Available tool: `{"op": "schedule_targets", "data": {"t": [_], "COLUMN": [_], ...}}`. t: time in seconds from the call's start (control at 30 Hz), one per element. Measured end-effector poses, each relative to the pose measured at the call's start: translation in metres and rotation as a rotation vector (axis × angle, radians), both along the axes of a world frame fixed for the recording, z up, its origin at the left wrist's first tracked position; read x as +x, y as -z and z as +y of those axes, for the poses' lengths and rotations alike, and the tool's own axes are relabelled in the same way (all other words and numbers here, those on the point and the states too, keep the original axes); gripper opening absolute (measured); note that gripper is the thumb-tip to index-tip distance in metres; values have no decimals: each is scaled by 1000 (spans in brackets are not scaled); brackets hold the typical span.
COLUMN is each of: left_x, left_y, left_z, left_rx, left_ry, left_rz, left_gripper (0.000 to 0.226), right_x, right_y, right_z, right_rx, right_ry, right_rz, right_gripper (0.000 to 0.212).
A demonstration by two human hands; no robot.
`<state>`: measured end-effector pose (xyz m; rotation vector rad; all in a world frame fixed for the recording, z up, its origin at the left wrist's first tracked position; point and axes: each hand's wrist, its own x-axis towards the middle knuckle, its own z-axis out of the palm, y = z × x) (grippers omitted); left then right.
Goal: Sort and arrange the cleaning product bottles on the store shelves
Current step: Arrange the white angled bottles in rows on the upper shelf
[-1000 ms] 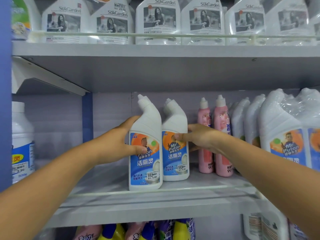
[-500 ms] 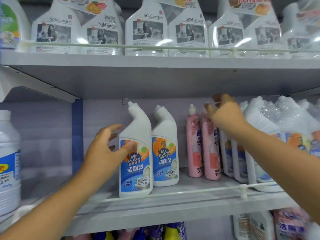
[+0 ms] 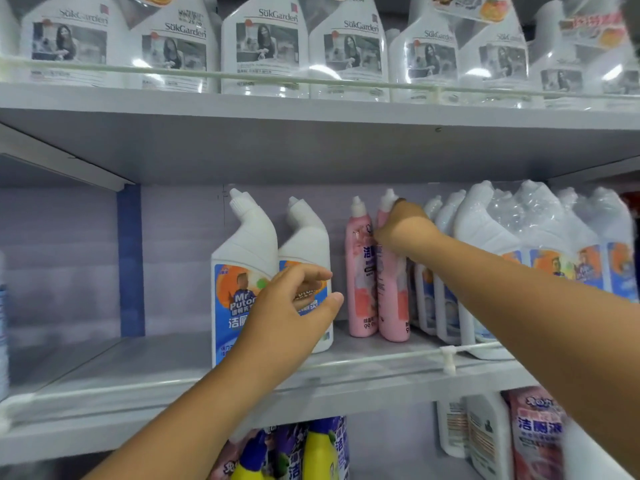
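Head view: on the grey middle shelf (image 3: 104, 368), two white angled-neck toilet-cleaner bottles (image 3: 242, 271) stand upright at 9 o'clock of two pink bottles (image 3: 360, 271), spouts toward 11 o'clock. The right hand (image 3: 403, 230) grips a pink neck. The left hand (image 3: 294, 306) hovers, fingers released. Spacing looks unfinished.

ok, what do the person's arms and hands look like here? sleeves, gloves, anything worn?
Both forearms are bare up to the frame edge, with no sleeves in view. The left hand and right hand are bare too: no gloves, rings, watch or wristband visible. Motion blur softens fine detail on the fingers.
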<state>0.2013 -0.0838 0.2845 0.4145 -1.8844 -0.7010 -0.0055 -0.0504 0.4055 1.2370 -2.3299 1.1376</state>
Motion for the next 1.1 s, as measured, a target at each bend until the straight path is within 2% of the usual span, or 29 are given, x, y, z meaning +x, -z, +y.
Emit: {"op": "schedule_targets", "data": {"t": [0.07, 0.17, 0.23, 0.3, 0.4, 0.53, 0.6, 0.67, 0.77, 0.9, 1.03, 1.1], "left_x": [-9, -23, -34, -43, -52, -53, -50, -46, -42, -43, -46, -46], "left_y": [-3, -11, -17, -21, -23, -23, -21, -19, -16, -14, -12, -12], "left_z": [-1, 4, 6, 7, 7, 11, 11, 14, 14, 8, 7, 7], "left_rx": [36, 48, 54, 100, 172, 225, 231, 231, 195, 178, 195, 197], "left_ry": [9, 5, -4, 22, 41, -8, 8, 17, -16, -70, -80, -77], "left_rz": [-12, -50, -91, -110, -90, -32, -6, 18, 50, 24, 15, 18], "left_gripper": [23, 34, 50, 65, 65, 64, 60, 56, 55, 52, 58, 62], "right_x": [5, 13, 13, 13, 12, 5, -3, -15, -26, -18, -11, -10], "right_y": [2, 8, 7, 4, 5, 8, 13, 26, 54, 61, 57, 57], "right_z": [11, 28, 39, 49, 56, 59, 55, 41, 20, 8, -2, -10], "right_rx": [-84, -221, -195, -138, -118, -128, -257, -317, -144, -45, -6, 14], "right_ry": [-11, -188, -309, -473, -759, -943, -899, -688, -407, -389, -360, -354], "right_rz": [58, 21, 38, 23, -145, -396, -522, -541, -476, -491, -428, -425], "right_gripper": [39, 34, 21, 27, 41, 32, 36, 38, 44, 72, 66, 72]}}
